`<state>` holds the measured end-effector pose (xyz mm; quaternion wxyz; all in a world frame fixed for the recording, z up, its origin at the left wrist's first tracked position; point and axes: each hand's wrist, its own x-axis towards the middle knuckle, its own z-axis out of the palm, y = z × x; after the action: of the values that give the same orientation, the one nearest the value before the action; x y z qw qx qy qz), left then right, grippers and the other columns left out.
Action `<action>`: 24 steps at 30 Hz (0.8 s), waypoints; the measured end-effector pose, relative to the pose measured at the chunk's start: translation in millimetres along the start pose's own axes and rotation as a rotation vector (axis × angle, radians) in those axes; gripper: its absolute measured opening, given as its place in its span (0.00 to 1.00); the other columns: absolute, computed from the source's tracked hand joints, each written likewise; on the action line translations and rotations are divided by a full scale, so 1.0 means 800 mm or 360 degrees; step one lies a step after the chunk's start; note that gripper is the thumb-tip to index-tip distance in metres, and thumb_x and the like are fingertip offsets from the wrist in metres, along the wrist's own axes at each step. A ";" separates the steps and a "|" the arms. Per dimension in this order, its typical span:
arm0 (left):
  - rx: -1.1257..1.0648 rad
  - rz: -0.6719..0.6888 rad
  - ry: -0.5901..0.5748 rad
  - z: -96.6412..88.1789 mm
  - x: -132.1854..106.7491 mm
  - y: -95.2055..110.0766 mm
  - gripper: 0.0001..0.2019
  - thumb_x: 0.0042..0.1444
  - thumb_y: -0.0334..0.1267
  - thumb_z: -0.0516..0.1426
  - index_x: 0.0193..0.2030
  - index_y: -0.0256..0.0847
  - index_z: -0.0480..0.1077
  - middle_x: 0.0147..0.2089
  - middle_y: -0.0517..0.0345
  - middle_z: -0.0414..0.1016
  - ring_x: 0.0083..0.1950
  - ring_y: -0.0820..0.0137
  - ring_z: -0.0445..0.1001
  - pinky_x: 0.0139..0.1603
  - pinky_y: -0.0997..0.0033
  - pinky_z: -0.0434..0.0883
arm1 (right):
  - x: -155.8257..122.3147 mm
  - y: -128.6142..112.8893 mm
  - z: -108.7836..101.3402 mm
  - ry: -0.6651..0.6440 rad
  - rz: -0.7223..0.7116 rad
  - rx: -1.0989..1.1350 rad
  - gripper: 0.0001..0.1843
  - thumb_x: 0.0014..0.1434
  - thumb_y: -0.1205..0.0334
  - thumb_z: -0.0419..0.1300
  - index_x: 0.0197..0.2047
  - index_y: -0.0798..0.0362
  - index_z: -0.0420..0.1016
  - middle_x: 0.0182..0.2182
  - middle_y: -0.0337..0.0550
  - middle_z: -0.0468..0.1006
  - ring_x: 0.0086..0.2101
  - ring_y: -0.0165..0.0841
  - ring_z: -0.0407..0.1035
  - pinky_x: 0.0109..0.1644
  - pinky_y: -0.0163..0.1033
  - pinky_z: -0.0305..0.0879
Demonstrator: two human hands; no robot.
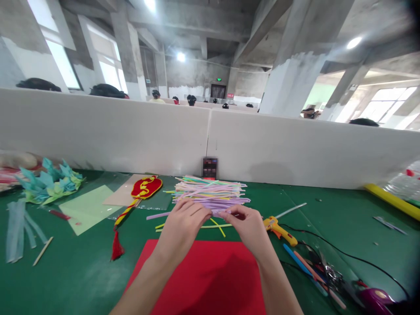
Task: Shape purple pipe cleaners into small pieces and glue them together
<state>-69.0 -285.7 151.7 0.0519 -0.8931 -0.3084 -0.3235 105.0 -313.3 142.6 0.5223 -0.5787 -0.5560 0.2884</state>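
Two bare hands meet over the middle of the green bench [82,284]: the left hand [187,218] and the right hand [245,221] both pinch one thin lilac fuzzy strip [217,214], just in front of the loose heap of pastel fuzzy strips [210,190]. The grips are near to each other, which probably gives fine control over a soft, bendable piece. The heap lies near the far edge of the bench, its strips mostly side by side, perhaps so that each is easy to take. A smooth red rectangular sheet [203,271] reaches towards the near edge, below the hands, and a yellow plastic glue gun [284,232] rests beside the right hand, it seems for quick reach. A red-and-yellow tasselled ornament [146,188] lies well apart, towards the far left corner. Along the far edge stands a low white partition [131,135]; beyond it, a bare concrete ceiling [183,13] carries lit lamps [181,57].
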 end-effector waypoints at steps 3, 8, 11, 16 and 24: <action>0.0035 0.0001 -0.0080 -0.001 -0.001 0.002 0.08 0.57 0.30 0.50 0.39 0.40 0.69 0.37 0.58 0.74 0.40 0.68 0.69 0.51 0.61 0.60 | -0.001 -0.001 0.000 0.0010 -0.0024 -0.0059 0.10 0.45 0.55 0.62 0.21 0.53 0.74 0.20 0.37 0.74 0.24 0.30 0.65 0.28 0.34 0.59; 0.0065 0.0000 -0.0163 -0.003 -0.001 0.007 0.10 0.57 0.27 0.49 0.40 0.40 0.69 0.37 0.57 0.74 0.41 0.67 0.70 0.53 0.58 0.59 | -0.002 -0.002 -0.001 -0.0017 -0.0052 -0.0107 0.11 0.45 0.55 0.62 0.21 0.53 0.73 0.20 0.37 0.74 0.24 0.30 0.66 0.28 0.33 0.59; 0.0072 -0.0025 -0.0168 -0.001 -0.001 0.009 0.11 0.57 0.26 0.48 0.39 0.39 0.69 0.36 0.56 0.73 0.40 0.67 0.70 0.52 0.58 0.59 | -0.001 -0.002 -0.002 -0.0027 -0.0063 -0.0096 0.11 0.45 0.54 0.62 0.20 0.53 0.73 0.19 0.37 0.73 0.23 0.30 0.65 0.27 0.33 0.59; -0.0103 -0.0224 0.0047 0.005 0.000 0.011 0.08 0.59 0.32 0.48 0.37 0.40 0.68 0.36 0.57 0.73 0.39 0.68 0.70 0.45 0.64 0.64 | 0.000 -0.003 0.002 0.0016 -0.0020 0.0059 0.12 0.45 0.53 0.62 0.21 0.54 0.73 0.19 0.37 0.73 0.24 0.30 0.66 0.28 0.34 0.60; -0.0670 -0.0760 0.0193 0.004 0.004 0.018 0.06 0.56 0.37 0.51 0.37 0.42 0.69 0.37 0.59 0.74 0.38 0.69 0.72 0.40 0.71 0.67 | -0.001 -0.002 0.021 0.0206 -0.0014 0.0476 0.11 0.46 0.54 0.63 0.24 0.54 0.72 0.20 0.37 0.74 0.23 0.30 0.68 0.30 0.35 0.65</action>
<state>-56.9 -294.4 152.8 -0.1930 -0.7658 -0.4318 -0.4357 88.8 -309.7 138.6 0.6386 -0.5094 -0.4745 0.3279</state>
